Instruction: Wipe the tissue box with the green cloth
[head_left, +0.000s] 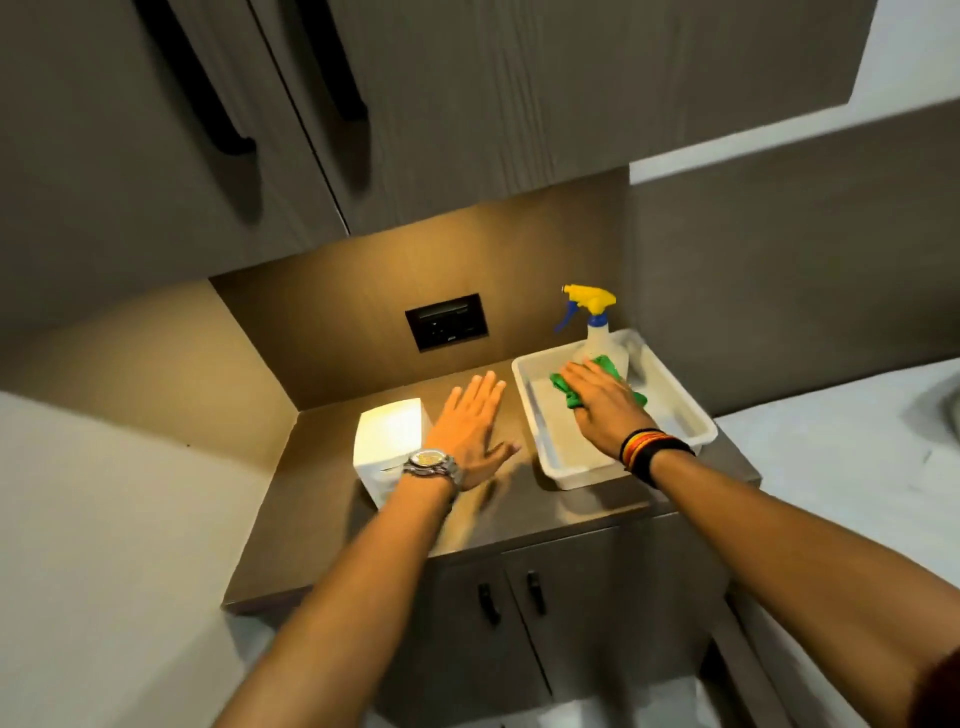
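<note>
right hand (605, 402) fingers lay on the green cloth (566, 391) inside the tray (691, 423); left hand (472, 426) spread flat, released, over bare bench (322, 499) beside the tissue box (387, 447).

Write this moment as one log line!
right hand: on green cloth in tray | left hand: open, flat | tissue box: untouched

White plastic tray (670, 387): rectangular, shallow, on the right part of the counter, one corner overhanging the front edge. Spray bottle (600, 338): translucent body, yellow head, blue trigger, upright in the tray's far end. Counter (311, 519): brown, matte, lit from above. Wall panel (447, 328): black, rectangular, set in the brown backsplash behind the counter. Lower cabinet (571, 623): 2 doors, 2 short black handles. Upper cabinets (467, 104): grey, 2 long black handles.
</note>
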